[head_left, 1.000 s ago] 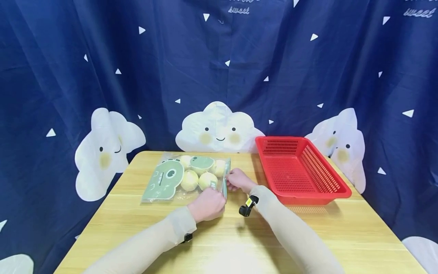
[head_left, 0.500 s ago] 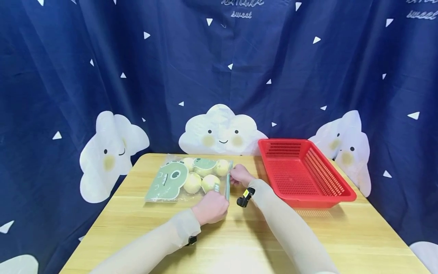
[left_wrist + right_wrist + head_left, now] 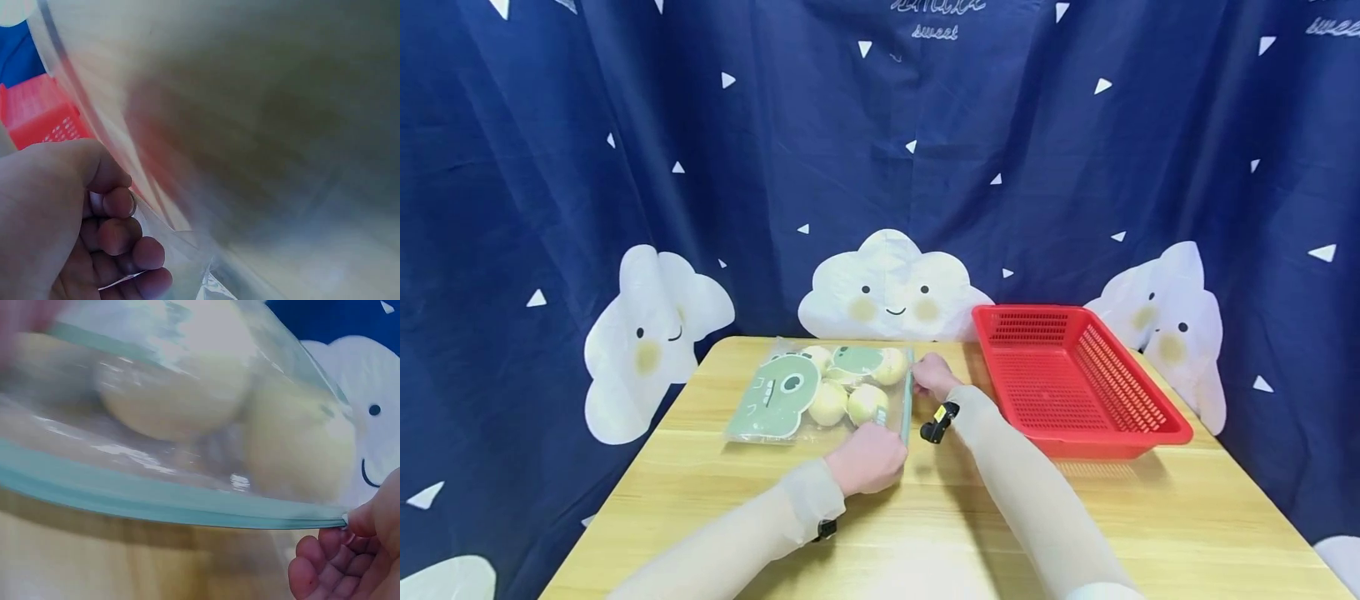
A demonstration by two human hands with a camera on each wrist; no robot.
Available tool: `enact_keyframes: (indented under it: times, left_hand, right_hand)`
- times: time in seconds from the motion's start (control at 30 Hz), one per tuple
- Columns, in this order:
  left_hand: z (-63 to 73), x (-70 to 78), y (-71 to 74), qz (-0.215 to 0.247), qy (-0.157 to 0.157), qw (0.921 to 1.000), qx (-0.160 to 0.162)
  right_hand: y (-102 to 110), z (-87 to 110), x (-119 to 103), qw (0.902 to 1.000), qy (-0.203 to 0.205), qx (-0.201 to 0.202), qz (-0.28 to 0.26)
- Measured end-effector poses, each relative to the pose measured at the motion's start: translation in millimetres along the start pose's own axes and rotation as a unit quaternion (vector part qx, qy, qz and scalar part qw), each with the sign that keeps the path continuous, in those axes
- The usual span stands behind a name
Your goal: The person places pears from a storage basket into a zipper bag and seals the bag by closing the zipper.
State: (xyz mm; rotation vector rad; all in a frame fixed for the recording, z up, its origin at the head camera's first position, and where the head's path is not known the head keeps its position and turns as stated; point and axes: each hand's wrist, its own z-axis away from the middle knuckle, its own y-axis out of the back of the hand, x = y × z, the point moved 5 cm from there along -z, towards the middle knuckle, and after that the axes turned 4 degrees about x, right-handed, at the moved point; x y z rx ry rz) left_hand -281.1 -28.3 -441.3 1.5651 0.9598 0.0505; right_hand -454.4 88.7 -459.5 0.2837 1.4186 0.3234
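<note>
A clear zip bag point(image 3: 775, 398) with a green dinosaur print lies on the table, holding several round, pale yellow fruits point(image 3: 828, 403). Its pale green zip strip point(image 3: 156, 503) runs along the right side, taut between both hands. My left hand point(image 3: 868, 460) pinches the near end of this edge, with curled fingers against clear plastic point(image 3: 178, 250) in the left wrist view. At the far corner, the thumb and forefinger of my right hand point(image 3: 353, 550) pinch the tip of the strip. In the right wrist view the fruits show blurred through the plastic.
A red perforated plastic basket point(image 3: 1052, 375) stands at the back right, just beyond my right forearm. Behind the wooden table point(image 3: 925, 517) hangs a dark blue curtain point(image 3: 820, 108) with smiling clouds. Each wrist wears a small black camera point(image 3: 938, 423).
My right hand has shifted along the zip edge to its far corner. The edge, bunched up a second ago, now runs straighter. My left hand stays at the near end.
</note>
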Motion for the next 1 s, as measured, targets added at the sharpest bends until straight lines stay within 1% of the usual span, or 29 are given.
enact_keyframes:
  times: [0.13,0.23,0.37,0.53,0.6,0.67,0.77,0.83,0.9,0.93,1.0]
  left_hand:
    - [1.8,10.0,-0.6,0.001,-0.016,0.9998,-0.009]
    - [1.0,12.2,-1.8,0.012,-0.011,0.9997,-0.018]
    - [-1.0,12.6,1.5,0.031,-0.004,0.9992,-0.025]
    - [-5.3,12.3,5.1,0.043,0.003,0.9988,-0.023]
    - [-7.4,12.5,6.5,0.045,0.004,0.9988,-0.02]
    - [-9.7,12.8,7.7,0.044,0.002,0.999,-0.013]
    - [-12.3,13.2,7.9,0.032,-0.004,0.9995,-0.005]
    - [-13.0,13.3,6.6,0.024,-0.005,0.9997,-0.006]
    - [-12.6,12.9,4.9,0.022,-0.004,0.9997,-0.013]
    - [-12.1,12.6,4.1,0.021,-0.004,0.9997,-0.015]
    - [-10.7,11.5,3.2,0.025,-0.003,0.9995,-0.02]
  right_hand:
    - [17.8,-12.9,2.6,0.9998,-0.003,0.022,0.0]
    - [26.4,-17.7,1.8,0.9995,-0.007,0.02,0.025]
    - [28.3,-23.4,-0.8,0.9996,-0.013,0.009,0.021]
    - [29.4,-29.9,-5.5,0.9988,-0.005,0.009,0.049]
    - [30.6,-31.1,-7.2,0.9985,-0.001,0.011,0.053]
    - [31.7,-31.1,-8.3,0.999,-0.002,0.012,0.044]
    - [32.7,-29.1,-9.3,0.9993,-0.009,0.005,0.037]
    - [33.8,-27.1,-10.2,0.9984,-0.012,-0.003,0.055]
    - [36.1,-25.5,-12.1,0.9956,-0.008,-0.009,0.093]
    - [38.2,-24.4,-14.7,0.9931,-0.003,-0.01,0.117]
    - [44.3,-19.9,-24.2,0.9845,0.014,-0.012,0.175]
